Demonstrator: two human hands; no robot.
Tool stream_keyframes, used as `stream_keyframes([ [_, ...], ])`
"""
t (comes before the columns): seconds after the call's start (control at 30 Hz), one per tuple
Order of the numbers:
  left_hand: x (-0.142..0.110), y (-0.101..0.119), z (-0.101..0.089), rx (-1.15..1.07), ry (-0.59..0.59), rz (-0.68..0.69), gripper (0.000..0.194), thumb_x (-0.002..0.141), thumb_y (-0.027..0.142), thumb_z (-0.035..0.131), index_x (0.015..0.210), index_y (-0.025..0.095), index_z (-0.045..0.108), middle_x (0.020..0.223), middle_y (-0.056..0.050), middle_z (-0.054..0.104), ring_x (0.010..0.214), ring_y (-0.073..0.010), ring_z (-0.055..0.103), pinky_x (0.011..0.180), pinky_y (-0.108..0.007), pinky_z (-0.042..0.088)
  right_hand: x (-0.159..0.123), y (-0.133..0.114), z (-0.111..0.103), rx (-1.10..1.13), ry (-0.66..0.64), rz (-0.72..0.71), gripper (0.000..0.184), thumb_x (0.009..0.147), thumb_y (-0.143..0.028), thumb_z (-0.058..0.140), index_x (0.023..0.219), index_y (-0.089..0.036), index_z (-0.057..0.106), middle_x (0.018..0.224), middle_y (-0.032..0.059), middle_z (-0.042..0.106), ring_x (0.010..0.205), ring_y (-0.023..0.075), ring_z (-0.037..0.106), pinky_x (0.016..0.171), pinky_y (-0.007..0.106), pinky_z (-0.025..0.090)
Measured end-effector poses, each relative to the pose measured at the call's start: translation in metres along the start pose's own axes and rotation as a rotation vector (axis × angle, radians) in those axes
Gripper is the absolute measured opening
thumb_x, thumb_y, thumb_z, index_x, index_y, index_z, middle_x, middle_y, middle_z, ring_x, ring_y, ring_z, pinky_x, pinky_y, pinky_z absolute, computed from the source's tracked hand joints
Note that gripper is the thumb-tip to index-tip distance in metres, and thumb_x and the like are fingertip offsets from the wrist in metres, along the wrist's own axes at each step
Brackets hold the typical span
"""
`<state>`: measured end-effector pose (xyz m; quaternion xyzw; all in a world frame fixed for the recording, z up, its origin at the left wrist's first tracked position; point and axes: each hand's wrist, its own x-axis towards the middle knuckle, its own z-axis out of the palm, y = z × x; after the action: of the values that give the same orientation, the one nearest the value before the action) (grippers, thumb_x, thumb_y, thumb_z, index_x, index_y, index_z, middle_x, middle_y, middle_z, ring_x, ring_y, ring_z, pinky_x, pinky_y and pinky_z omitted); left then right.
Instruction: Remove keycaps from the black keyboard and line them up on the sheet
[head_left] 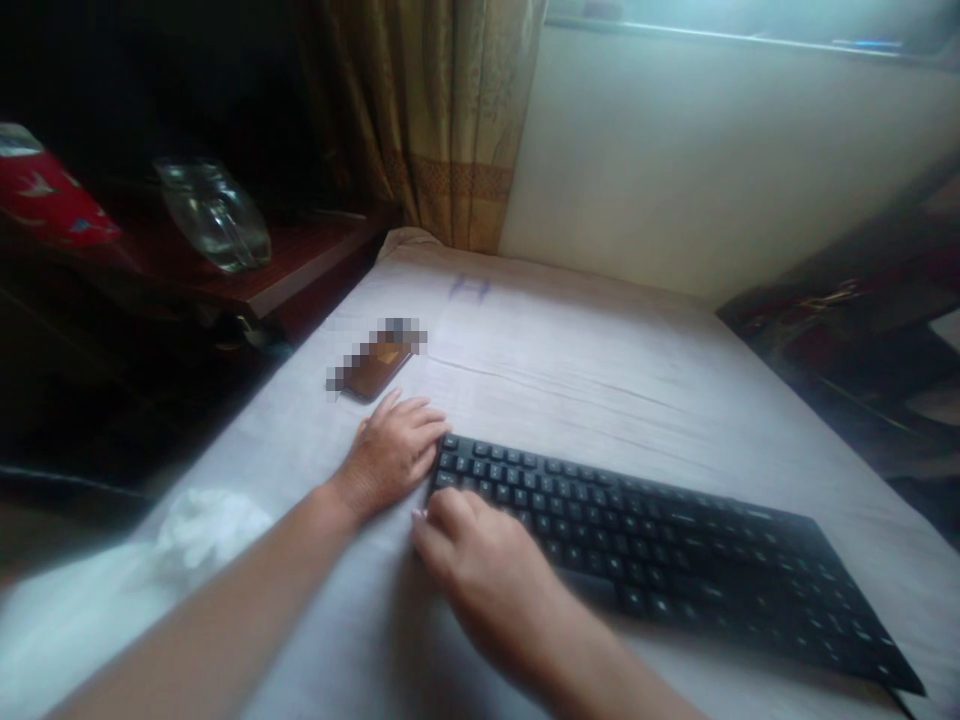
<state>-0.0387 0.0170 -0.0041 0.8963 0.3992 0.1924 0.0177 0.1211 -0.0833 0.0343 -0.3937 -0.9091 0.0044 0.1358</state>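
Observation:
A black keyboard (pixel 645 540) lies slantwise on a pale sheet (pixel 517 350), its left end nearest to me. At that end my left hand (pixel 397 445) rests with its fingers stretched out, the tips touching or very near the upper left corner. My right hand (pixel 480 550) sits over the lower left keys, its fingers curled together. Whatever those fingers hold, if anything, is hidden beneath them. Just beyond my left hand is a flat brown phone-like object (pixel 371 370), partly covered by pixelation.
A dark wooden table (pixel 300 265) on the left bears a glass jug (pixel 217 215) and a red patterned bottle or flask (pixel 52 195). White cloth or plastic (pixel 150 570) lies bunched at lower left. Behind the sheet are a gold-brown curtain (pixel 450 120) and a pale wall (pixel 675 150).

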Motion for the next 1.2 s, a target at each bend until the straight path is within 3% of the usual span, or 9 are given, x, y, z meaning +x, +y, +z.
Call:
stream_keyframes([
  [0.17,0.0,-0.001,0.0,-0.001,0.0,-0.001,0.031,0.086,0.014,0.049,0.109,0.022,0.068,0.118,-0.006,0.071,0.12,-0.0275,0.056,0.112,-0.057,0.027,-0.004,-0.001,0.003,-0.021,0.074,-0.066,0.018,0.09,-0.006,0.052,0.078,-0.018,0.059,0.077,0.0034,0.056,0.066,0.0165,0.049,0.05,0.028,0.036],
  [0.47,-0.001,-0.002,0.001,-0.009,0.007,0.001,0.031,0.086,0.013,0.05,0.109,0.02,0.068,0.118,-0.007,0.071,0.12,-0.0281,0.057,0.112,-0.058,0.028,-0.013,-0.003,0.004,0.046,0.092,-0.114,0.028,0.094,-0.01,0.047,0.069,-0.019,0.055,0.07,0.001,0.054,0.062,0.0149,0.048,0.049,0.029,0.033],
  [0.8,-0.001,0.0,0.0,-0.031,0.008,-0.017,0.032,0.085,0.014,0.05,0.11,0.022,0.069,0.117,-0.006,0.071,0.12,-0.0274,0.056,0.112,-0.057,0.028,-0.034,0.015,-0.014,0.055,0.136,-0.046,0.014,0.092,-0.011,0.054,0.088,-0.017,0.066,0.079,0.0029,0.063,0.066,0.0143,0.056,0.053,0.024,0.042],
  [0.93,-0.001,0.0,0.001,-0.027,0.011,-0.015,0.032,0.086,0.015,0.05,0.111,0.023,0.069,0.117,-0.007,0.071,0.12,-0.0271,0.056,0.112,-0.058,0.028,-0.03,0.029,-0.016,0.071,0.199,0.104,0.017,0.092,-0.011,0.052,0.097,-0.018,0.068,0.087,0.0064,0.065,0.07,0.0139,0.059,0.06,0.023,0.047],
  [1.07,-0.001,0.0,0.0,-0.003,0.013,-0.007,0.032,0.086,0.014,0.05,0.11,0.023,0.068,0.117,-0.006,0.071,0.12,-0.0271,0.057,0.112,-0.057,0.029,-0.02,0.035,-0.008,0.052,0.125,0.198,0.019,0.085,-0.01,0.06,0.099,-0.019,0.069,0.086,0.0059,0.064,0.069,0.015,0.058,0.059,0.023,0.046],
  [1.2,0.0,0.0,0.0,0.005,0.01,-0.007,0.03,0.086,0.014,0.05,0.109,0.021,0.068,0.116,-0.006,0.071,0.119,-0.0274,0.058,0.112,-0.056,0.029,-0.022,0.032,-0.005,0.086,0.082,0.18,0.018,0.086,-0.01,0.061,0.099,-0.019,0.069,0.087,0.0056,0.064,0.071,0.0153,0.058,0.06,0.024,0.045],
])
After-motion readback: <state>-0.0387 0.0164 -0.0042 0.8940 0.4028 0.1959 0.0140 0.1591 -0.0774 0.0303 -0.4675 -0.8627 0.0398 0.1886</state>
